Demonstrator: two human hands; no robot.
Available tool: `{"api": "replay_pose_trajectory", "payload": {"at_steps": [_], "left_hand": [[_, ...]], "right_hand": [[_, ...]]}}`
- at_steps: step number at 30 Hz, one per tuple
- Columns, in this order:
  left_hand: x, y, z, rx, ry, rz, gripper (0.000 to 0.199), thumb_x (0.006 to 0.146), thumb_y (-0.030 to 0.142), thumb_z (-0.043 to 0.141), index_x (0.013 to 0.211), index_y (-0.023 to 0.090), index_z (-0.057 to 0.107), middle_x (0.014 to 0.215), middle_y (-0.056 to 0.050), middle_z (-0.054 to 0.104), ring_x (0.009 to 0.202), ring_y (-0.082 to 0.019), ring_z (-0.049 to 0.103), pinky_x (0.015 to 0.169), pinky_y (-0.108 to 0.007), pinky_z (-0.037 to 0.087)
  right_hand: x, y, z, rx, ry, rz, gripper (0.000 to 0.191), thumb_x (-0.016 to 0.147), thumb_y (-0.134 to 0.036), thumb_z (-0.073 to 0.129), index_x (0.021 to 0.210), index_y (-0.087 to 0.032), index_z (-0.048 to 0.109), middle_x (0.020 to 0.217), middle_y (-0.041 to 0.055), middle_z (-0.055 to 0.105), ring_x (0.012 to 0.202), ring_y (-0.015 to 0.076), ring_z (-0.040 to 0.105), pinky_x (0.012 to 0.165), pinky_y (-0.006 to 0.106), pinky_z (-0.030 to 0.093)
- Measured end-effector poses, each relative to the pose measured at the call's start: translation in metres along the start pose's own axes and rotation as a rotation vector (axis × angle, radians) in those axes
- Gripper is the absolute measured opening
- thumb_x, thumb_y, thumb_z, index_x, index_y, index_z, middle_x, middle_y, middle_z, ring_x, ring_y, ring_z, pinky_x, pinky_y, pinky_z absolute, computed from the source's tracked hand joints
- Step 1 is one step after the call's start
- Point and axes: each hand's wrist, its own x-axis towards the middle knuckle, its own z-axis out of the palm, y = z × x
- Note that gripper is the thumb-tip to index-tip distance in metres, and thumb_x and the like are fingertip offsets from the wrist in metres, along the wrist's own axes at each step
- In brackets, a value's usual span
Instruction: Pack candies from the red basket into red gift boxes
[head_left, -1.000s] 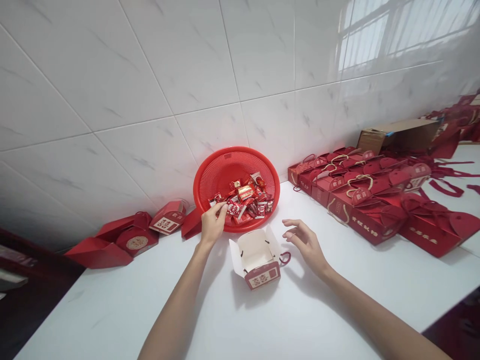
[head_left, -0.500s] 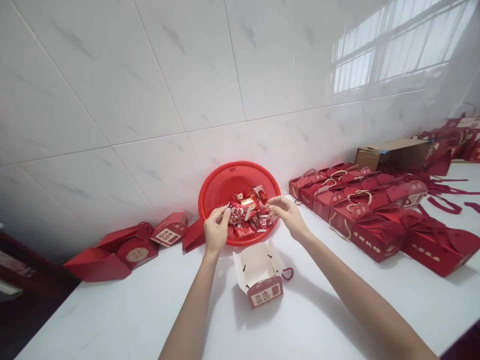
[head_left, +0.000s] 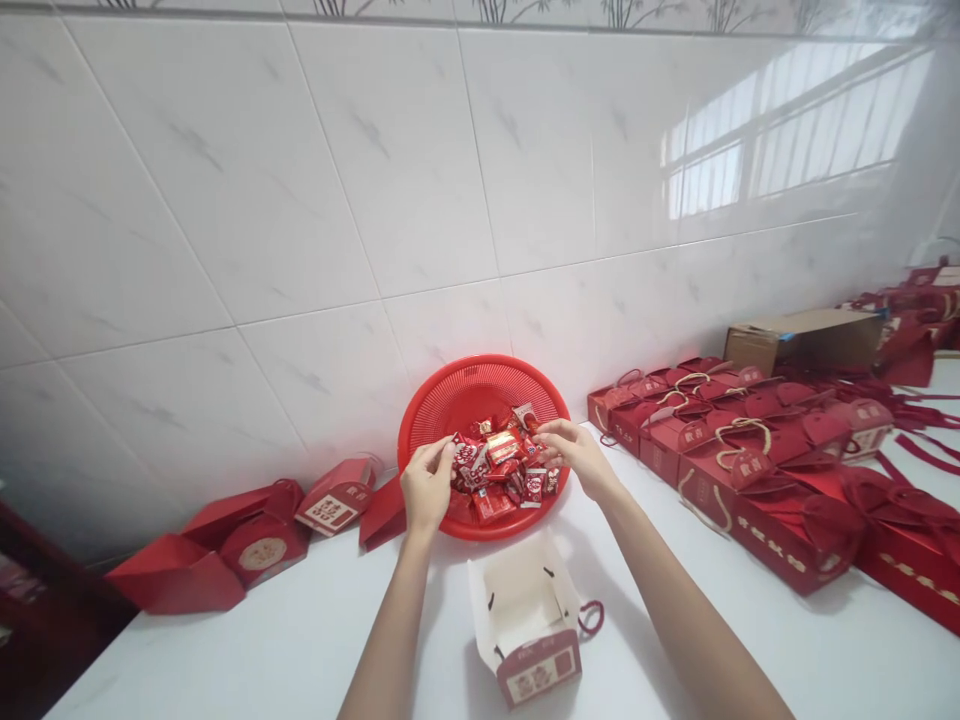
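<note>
My left hand (head_left: 426, 487) is at the left rim of a red plastic basket (head_left: 420, 405), thumb and fingers pinched on the edge of a red-and-white candy packet (head_left: 466, 458). Over the basket's right side, my right hand (head_left: 576, 458) has its fingers apart and slightly curled above the sweets; I see nothing held in it. Wrapped sweets (head_left: 495, 503), mostly red with some gold, lie heaped in the basket. In front of it stands an open gift box (head_left: 540, 665), white inside with a red printed front and a dark red cord loop.
Closed red gift boxes (head_left: 750, 510) with rope handles stand in rows on the right, a brown cardboard box (head_left: 754, 348) behind them. Several red boxes (head_left: 255, 540) rest against the tiled wall at left. Dark red ribbons (head_left: 926, 450) lie at far right.
The view has tilted up, so everything sits lower in the picture. My left hand has lowered the packet closer to the heap. My right hand stays over the basket's right side.
</note>
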Motion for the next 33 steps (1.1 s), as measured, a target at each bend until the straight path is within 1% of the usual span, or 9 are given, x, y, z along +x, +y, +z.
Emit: {"api": "replay_pose_trajectory", "payload": {"at_steps": [3, 7, 9, 14, 20, 23, 27, 29, 33], "left_hand": [[0.009, -0.006, -0.002, -0.003, 0.019, -0.025, 0.046, 0.083, 0.05, 0.063, 0.106, 0.013, 0.076, 0.101, -0.013, 0.074, 0.064, -0.018, 0.068, 0.071, -0.036, 0.06], [0.016, -0.007, 0.001, 0.041, 0.063, 0.03, 0.038, 0.084, 0.042, 0.06, 0.106, 0.015, 0.076, 0.111, -0.014, 0.071, 0.093, -0.024, 0.071, 0.09, -0.041, 0.058], [0.018, -0.007, 0.004, 0.074, 0.061, 0.062, 0.034, 0.084, 0.037, 0.059, 0.104, 0.015, 0.076, 0.113, -0.014, 0.07, 0.101, -0.025, 0.069, 0.093, -0.041, 0.057], [0.021, -0.013, 0.013, 0.095, 0.045, 0.056, 0.031, 0.082, 0.032, 0.059, 0.101, 0.016, 0.077, 0.113, -0.013, 0.069, 0.103, -0.024, 0.068, 0.093, -0.04, 0.058], [0.016, -0.015, 0.025, -0.052, 0.051, 0.039, 0.026, 0.078, 0.029, 0.065, 0.097, 0.017, 0.079, 0.113, -0.011, 0.07, 0.104, -0.024, 0.068, 0.098, -0.041, 0.057], [0.005, -0.004, 0.033, -0.201, -0.042, 0.095, 0.027, 0.079, 0.032, 0.068, 0.101, 0.019, 0.079, 0.116, -0.01, 0.069, 0.108, -0.023, 0.068, 0.096, -0.037, 0.058], [-0.013, 0.007, 0.047, -0.307, -0.223, 0.173, 0.027, 0.082, 0.035, 0.071, 0.103, 0.021, 0.079, 0.12, -0.01, 0.068, 0.117, -0.025, 0.065, 0.099, -0.037, 0.056], [-0.02, 0.009, 0.053, -0.301, -0.316, 0.212, 0.026, 0.084, 0.036, 0.07, 0.105, 0.022, 0.079, 0.124, -0.01, 0.066, 0.118, -0.025, 0.064, 0.101, -0.038, 0.055], [-0.029, 0.014, 0.057, -0.187, -0.439, 0.277, 0.018, 0.087, 0.034, 0.068, 0.094, 0.022, 0.08, 0.128, -0.01, 0.065, 0.113, -0.024, 0.067, 0.102, -0.04, 0.054]], "right_hand": [[0.002, 0.001, -0.005, 0.008, 0.016, 0.018, 0.02, 0.064, -0.032, 0.076, 0.075, -0.019, 0.065, 0.08, 0.0021, 0.071, 0.056, 0.0116, 0.062, 0.051, 0.024, 0.048], [0.004, -0.001, -0.015, 0.016, 0.051, 0.031, 0.021, 0.063, -0.032, 0.078, 0.077, -0.02, 0.067, 0.082, 0.003, 0.073, 0.058, 0.0123, 0.063, 0.056, 0.026, 0.051], [0.005, -0.004, -0.021, 0.017, 0.083, 0.026, 0.022, 0.063, -0.033, 0.078, 0.078, -0.02, 0.068, 0.084, 0.0029, 0.073, 0.059, 0.0121, 0.063, 0.059, 0.027, 0.052], [0.005, -0.011, -0.036, 0.012, 0.167, 0.006, 0.025, 0.062, -0.035, 0.08, 0.078, -0.019, 0.068, 0.083, 0.0036, 0.073, 0.06, 0.0124, 0.063, 0.06, 0.027, 0.052], [0.006, -0.012, -0.038, -0.013, 0.189, 0.013, 0.025, 0.061, -0.034, 0.081, 0.075, -0.019, 0.068, 0.083, 0.0037, 0.074, 0.058, 0.0115, 0.064, 0.059, 0.025, 0.052], [0.007, -0.008, -0.028, -0.028, 0.157, 0.051, 0.024, 0.066, -0.037, 0.081, 0.074, -0.018, 0.069, 0.082, 0.0045, 0.074, 0.055, 0.0117, 0.064, 0.055, 0.024, 0.051], [0.004, 0.0, -0.008, -0.043, -0.008, 0.104, 0.032, 0.073, -0.048, 0.079, 0.076, -0.017, 0.071, 0.083, 0.0062, 0.074, 0.054, 0.0132, 0.065, 0.051, 0.024, 0.05], [0.002, 0.002, 0.001, -0.013, -0.068, 0.09, 0.034, 0.072, -0.05, 0.079, 0.082, -0.018, 0.072, 0.079, 0.0043, 0.073, 0.056, 0.0131, 0.065, 0.053, 0.024, 0.051], [0.0, 0.006, 0.007, 0.067, -0.043, -0.028, 0.039, 0.068, -0.05, 0.081, 0.091, -0.019, 0.074, 0.081, 0.0028, 0.074, 0.067, 0.016, 0.066, 0.059, 0.026, 0.052]]}}
